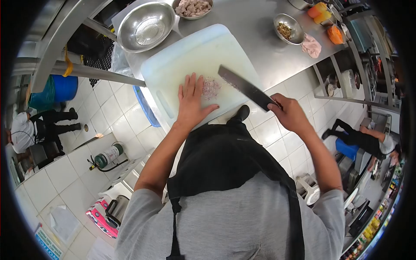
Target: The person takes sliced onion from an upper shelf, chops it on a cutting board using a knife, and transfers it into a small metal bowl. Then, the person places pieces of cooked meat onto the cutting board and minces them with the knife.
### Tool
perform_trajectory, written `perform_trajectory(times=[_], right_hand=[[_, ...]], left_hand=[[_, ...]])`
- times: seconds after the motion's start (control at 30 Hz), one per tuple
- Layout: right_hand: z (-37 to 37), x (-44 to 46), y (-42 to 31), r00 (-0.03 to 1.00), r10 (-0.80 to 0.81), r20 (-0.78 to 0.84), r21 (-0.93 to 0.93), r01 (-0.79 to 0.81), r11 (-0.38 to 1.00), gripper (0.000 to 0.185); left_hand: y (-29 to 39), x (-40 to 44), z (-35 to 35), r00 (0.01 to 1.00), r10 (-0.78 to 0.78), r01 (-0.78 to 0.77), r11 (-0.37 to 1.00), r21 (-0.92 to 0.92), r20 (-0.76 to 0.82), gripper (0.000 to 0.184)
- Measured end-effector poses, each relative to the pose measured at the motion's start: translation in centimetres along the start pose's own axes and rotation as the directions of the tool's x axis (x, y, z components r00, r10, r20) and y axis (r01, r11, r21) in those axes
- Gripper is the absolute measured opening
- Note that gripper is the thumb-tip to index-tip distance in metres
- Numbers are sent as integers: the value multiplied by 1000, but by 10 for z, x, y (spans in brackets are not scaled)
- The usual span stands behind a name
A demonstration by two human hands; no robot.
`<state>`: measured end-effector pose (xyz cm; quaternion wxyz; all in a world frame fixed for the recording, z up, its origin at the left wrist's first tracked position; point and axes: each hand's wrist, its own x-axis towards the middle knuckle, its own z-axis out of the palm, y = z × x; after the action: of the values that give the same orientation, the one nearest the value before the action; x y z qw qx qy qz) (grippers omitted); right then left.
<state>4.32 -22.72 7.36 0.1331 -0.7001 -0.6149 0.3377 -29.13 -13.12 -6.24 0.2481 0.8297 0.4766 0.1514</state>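
Observation:
My right hand (289,112) is closed around the handle of a broad-bladed kitchen knife (246,89). The blade is raised over the right part of a white cutting board (229,50), its tip toward the far side. My left hand (191,104) lies flat on the board with its fingers stretched out and thumb spread. Just right of those fingers is a small pile of finely chopped pinkish bits (211,88), perhaps onion. The knife is apart from the pile.
The board lies on a steel table (255,17). Behind it are a large metal bowl (146,28) and a bowl of raw meat (193,8). Farther right stand a small bowl (289,29), a pink cloth (311,45) and squeeze bottles (320,13). Two people are at the far sides.

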Motion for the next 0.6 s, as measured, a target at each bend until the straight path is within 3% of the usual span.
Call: perform_trajectory(times=[0.03,0.07,0.1,0.2,0.4,0.47,0.6], right_hand=[[13,2,14,984,162,78,265,-178,948,15],[28,4,27,935,295,197,490,-355,796,16],[47,5,42,934,297,199,622,-355,698,20],[82,9,43,904,408,132,680,-382,627,17],[131,7,33,952,295,84,607,-283,742,13],[136,7,13,939,314,144,484,-343,805,15],[154,12,-11,936,293,195,529,-352,772,21]], left_hand=[[1,3,4,1000,-1,1,1000,15,-14,113],[1,8,12,999,-21,22,999,30,-43,113],[2,15,21,997,-40,44,998,47,-73,113],[11,30,33,986,-94,101,994,49,-137,113],[26,38,42,970,-112,106,994,-37,-218,112],[26,38,43,963,-111,100,993,-56,-245,110],[22,36,46,942,-114,92,992,-83,-315,108]])
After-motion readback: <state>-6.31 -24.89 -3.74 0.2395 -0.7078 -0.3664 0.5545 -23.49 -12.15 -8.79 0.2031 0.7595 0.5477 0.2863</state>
